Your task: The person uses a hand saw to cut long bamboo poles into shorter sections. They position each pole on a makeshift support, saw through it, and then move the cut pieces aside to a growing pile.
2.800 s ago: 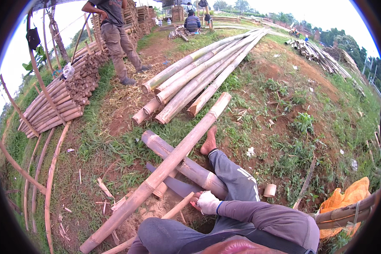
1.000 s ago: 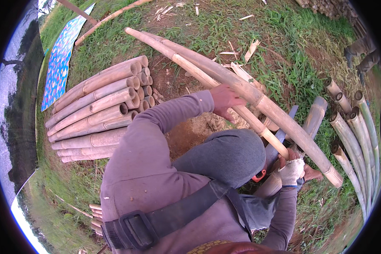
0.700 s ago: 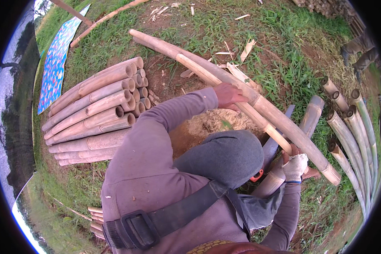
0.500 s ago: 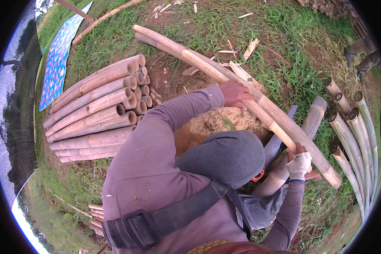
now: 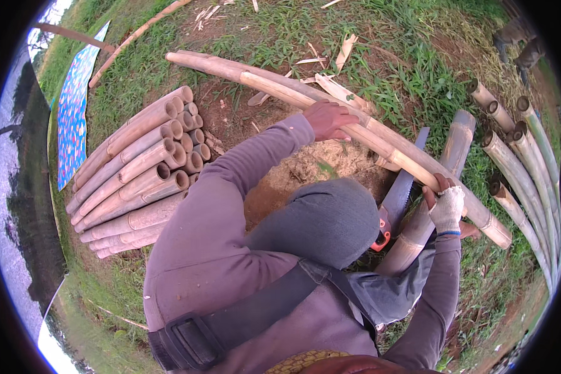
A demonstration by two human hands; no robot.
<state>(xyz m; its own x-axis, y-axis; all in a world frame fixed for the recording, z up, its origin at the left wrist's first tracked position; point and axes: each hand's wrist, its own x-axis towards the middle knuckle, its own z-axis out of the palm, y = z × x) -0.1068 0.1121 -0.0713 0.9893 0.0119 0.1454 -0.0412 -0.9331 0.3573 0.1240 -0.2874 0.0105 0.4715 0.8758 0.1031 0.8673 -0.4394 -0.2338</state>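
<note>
A shorter bamboo length (image 5: 380, 148) lies alongside a longer bamboo pole (image 5: 480, 215), both running from upper left to lower right. My bare left hand (image 5: 330, 120) is wrapped over the short length, near its middle. At its lower right end, my right hand (image 5: 445, 207), in a white glove with the fingertips bare, grips that same piece. Beneath the poles a thick bamboo log (image 5: 412, 235) rests at a slant, and a handsaw (image 5: 397, 196) with an orange-red handle lies beside it, partly hidden by my knee.
Cut bamboo tubes (image 5: 134, 168) are stacked on the left. Upright-looking bamboo poles (image 5: 520, 168) stand at the right. Pale split strips (image 5: 345, 53) and sawdust (image 5: 305, 168) litter the ground. A blue patterned sheet (image 5: 75, 118) lies far left; another person's legs (image 5: 517, 40) show top right.
The view has shifted, and the short length and long pole now lie flatter across it. Both hands keep their hold on the short length. More of the saw, including its handle, shows.
</note>
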